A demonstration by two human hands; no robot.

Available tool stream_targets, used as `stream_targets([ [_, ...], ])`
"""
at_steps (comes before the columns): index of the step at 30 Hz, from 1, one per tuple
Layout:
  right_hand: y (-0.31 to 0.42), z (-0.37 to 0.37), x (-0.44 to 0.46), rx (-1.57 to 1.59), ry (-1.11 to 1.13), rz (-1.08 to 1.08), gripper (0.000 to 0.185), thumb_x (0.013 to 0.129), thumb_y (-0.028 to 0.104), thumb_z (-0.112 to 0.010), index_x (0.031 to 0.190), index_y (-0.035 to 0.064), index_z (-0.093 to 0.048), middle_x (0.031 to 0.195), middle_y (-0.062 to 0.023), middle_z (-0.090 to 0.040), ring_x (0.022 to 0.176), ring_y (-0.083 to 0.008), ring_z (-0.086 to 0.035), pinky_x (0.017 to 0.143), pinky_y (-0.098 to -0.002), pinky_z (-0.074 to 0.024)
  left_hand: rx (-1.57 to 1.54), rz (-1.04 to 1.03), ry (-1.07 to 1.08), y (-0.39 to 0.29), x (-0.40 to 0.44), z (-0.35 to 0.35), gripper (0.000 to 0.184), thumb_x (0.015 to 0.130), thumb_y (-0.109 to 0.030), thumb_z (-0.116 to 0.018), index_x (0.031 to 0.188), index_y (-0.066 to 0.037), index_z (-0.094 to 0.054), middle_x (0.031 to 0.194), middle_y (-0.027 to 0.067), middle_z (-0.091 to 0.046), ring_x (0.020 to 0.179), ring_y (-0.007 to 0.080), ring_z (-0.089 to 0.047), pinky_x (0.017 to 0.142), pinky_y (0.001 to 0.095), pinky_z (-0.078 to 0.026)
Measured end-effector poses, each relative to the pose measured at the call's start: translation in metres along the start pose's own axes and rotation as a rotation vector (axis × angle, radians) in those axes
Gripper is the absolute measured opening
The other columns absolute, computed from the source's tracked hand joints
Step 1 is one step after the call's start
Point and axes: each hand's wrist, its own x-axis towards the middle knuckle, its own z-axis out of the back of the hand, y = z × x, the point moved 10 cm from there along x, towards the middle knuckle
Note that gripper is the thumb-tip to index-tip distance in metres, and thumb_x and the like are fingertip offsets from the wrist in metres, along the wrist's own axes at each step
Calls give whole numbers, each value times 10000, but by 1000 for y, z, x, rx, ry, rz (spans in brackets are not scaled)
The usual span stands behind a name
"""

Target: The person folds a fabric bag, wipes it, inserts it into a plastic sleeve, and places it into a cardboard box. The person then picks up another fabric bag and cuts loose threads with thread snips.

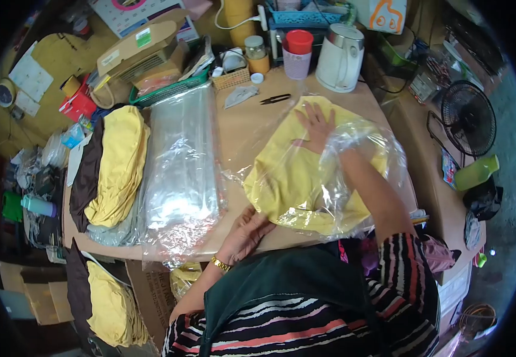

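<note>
A yellow folded cloth (288, 172) lies on the table, partly inside a clear plastic bag (383, 149). My right hand (316, 126) rests flat on the cloth's upper part with its fingers spread, and its forearm runs through the loose plastic. At the near left edge of the cloth, my left hand (249, 231) has its fingers closed at the bag's edge; what lies between them is too small to make out. Black thread snips (276, 99) lie beyond the cloth. To the left is a stack of clear plastic bags (180, 160).
Yellow and dark brown cloths (118, 166) are piled at the table's left, with another pile (112, 303) below. A white kettle (340, 58), a pink cup with a red top (298, 56) and a green basket (169, 86) stand at the back. A black fan (468, 118) is at right.
</note>
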Motion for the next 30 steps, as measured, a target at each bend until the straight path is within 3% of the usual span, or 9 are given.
stream_targets([
  [4,37,-6,-26,-7,-204,62,757,902,465,-521,1492,94,-227,1570,-151,-151,1432,-357,-185,1105,-645,-107,-210,-99,-107,-34,16,12,391,1013,-252,-449,1335,-32,-430,1306,98,-540,1132,203,-578,1028,351,-456],
  [6,90,-2,-49,528,-109,429,731,899,417,-540,1485,90,-252,1565,-138,-174,1437,-339,-178,1108,-640,-86,-405,-72,-67,-28,28,15,384,1023,-256,-418,1345,-47,-418,1316,95,-534,1145,209,-569,1005,364,-474],
  [9,157,1,-77,535,53,659,707,907,425,-529,1477,92,-276,1569,-129,-167,1445,-341,-144,1110,-638,-78,-398,-111,-104,-24,30,19,381,1031,-283,-387,1361,-93,-398,1291,96,-539,1124,227,-579,973,394,-500],
  [15,186,15,-83,246,37,552,777,860,618,-490,1492,214,-284,1556,-187,-155,1424,-442,-84,1063,-699,-94,-248,-162,16,-33,20,-6,531,1022,-444,-320,1399,-71,-348,1348,161,-466,1159,284,-548,1001,423,-469],
  [21,181,3,-53,129,-41,480,828,820,690,-494,1499,279,-259,1560,-184,-149,1393,-524,-94,1016,-749,-100,-107,-282,-152,-25,9,-9,552,897,-17,-621,1369,-58,-338,1272,113,-518,1181,232,-527,987,376,-468],
  [24,179,11,-39,132,-133,404,785,843,660,-491,1492,275,-275,1535,-181,-215,1393,-476,-157,1028,-735,-116,55,-247,-75,-11,15,-5,573,899,-3,-610,1389,-106,-332,1269,90,-525,1192,222,-512,976,388,-467],
  [26,173,16,-42,149,-188,362,763,855,643,-491,1486,263,-290,1512,-179,-272,1393,-433,-208,1041,-720,-130,62,-302,-45,-19,8,-11,577,906,-57,-621,1396,-126,-324,1272,92,-524,1175,226,-525,973,394,-465],
  [28,189,14,-61,750,57,690,740,892,597,-474,1489,208,-276,1501,-174,-287,1401,-356,-240,1071,-685,-136,-113,-212,-85,-40,-9,-12,540,927,-185,-618,1390,-145,-342,1258,94,-529,1143,223,-540,984,408,-450],
  [30,157,-2,-57,451,10,718,736,917,566,-459,1489,146,-260,1495,-176,-291,1405,-291,-259,1109,-621,-159,-153,-123,-261,-25,8,58,522,921,-389,-611,1354,-220,-372,1168,75,-558,1101,216,-553,952,479,-461],
])
